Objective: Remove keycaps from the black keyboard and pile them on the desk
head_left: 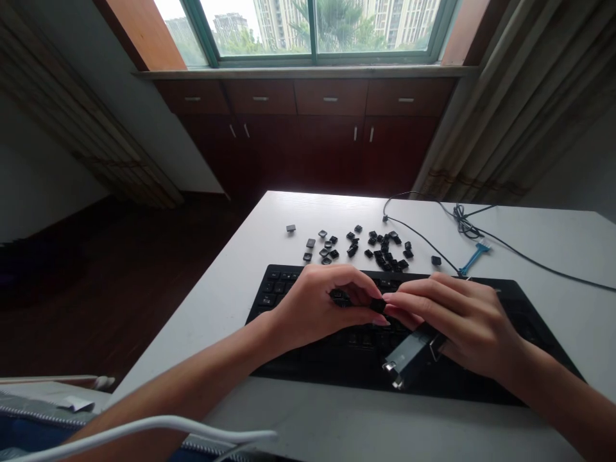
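both hands (385, 308) pinch a small square black keycap (378, 305) over the flat keyboard (524, 314)

White desk (337, 430), plain and unpatterned. Black keyboard (524, 308) with black keys. Loose black keycaps (380, 250) scattered beyond it, one small black keycap (378, 305) pinched at pink-tipped fingers (370, 296). Dark grey-black tool (414, 356) with silvery metal ends. Bright blue puller (474, 258) near thin black cables (529, 260). White cord (158, 427) in the foreground, over blue fabric (29, 433) with a grey-white edge. Dark reddish-brown cabinets (332, 135) with pale silver handles (330, 99). Dark brown floor (120, 269). Green window frame (312, 38), orange-brown reveals (144, 32) either side. Beige curtains (520, 109) with faint vertical stripes.
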Available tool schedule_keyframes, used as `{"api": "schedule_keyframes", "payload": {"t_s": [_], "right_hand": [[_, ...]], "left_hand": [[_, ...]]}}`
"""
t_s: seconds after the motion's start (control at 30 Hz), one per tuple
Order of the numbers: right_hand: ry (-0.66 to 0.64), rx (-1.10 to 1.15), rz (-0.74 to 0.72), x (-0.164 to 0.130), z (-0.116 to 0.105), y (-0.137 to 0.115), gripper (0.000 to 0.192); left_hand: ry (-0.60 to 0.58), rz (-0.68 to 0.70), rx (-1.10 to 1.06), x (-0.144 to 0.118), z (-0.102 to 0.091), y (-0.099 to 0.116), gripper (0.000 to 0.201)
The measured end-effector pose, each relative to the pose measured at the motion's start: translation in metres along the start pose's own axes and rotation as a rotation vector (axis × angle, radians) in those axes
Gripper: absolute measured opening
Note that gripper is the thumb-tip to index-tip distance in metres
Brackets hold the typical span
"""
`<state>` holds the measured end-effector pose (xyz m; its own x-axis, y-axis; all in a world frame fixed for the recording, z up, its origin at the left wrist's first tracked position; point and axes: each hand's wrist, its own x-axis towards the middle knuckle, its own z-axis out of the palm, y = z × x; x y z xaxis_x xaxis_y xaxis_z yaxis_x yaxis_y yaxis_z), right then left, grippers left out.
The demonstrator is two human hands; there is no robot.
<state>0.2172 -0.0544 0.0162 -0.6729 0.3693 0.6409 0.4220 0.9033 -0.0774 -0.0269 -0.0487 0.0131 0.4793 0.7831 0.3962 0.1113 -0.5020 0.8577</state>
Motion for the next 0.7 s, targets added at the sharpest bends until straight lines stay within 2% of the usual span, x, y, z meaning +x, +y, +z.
{"api": "schedule_keyframes", "payload": {"t_s": [0.13,0.23,0.37,0.47,0.57,0.7], "right_hand": [[-0.005,0.0,0.0,0.0,0.001,0.0,0.035],[0.004,-0.032,0.056,0.001,-0.002,0.003,0.029],[-0.024,-0.035,0.355,-0.004,-0.008,0.015,0.009],[-0.071,-0.037,0.535,-0.011,-0.009,0.028,0.014],[-0.069,-0.08,0.611,-0.016,-0.01,0.036,0.014],[-0.086,-0.081,0.642,-0.015,-0.01,0.038,0.014]], "left_hand": [[-0.011,0.007,0.001,0.0,-0.002,0.0,0.027],[0.016,-0.02,0.005,0.002,-0.01,0.001,0.027],[0.208,-0.095,-0.095,0.007,-0.026,-0.003,0.029],[0.278,-0.142,-0.149,0.01,-0.033,-0.01,0.03],[0.252,-0.175,-0.162,0.01,-0.033,-0.014,0.031],[0.187,-0.237,-0.167,0.008,-0.028,-0.014,0.029]]}}
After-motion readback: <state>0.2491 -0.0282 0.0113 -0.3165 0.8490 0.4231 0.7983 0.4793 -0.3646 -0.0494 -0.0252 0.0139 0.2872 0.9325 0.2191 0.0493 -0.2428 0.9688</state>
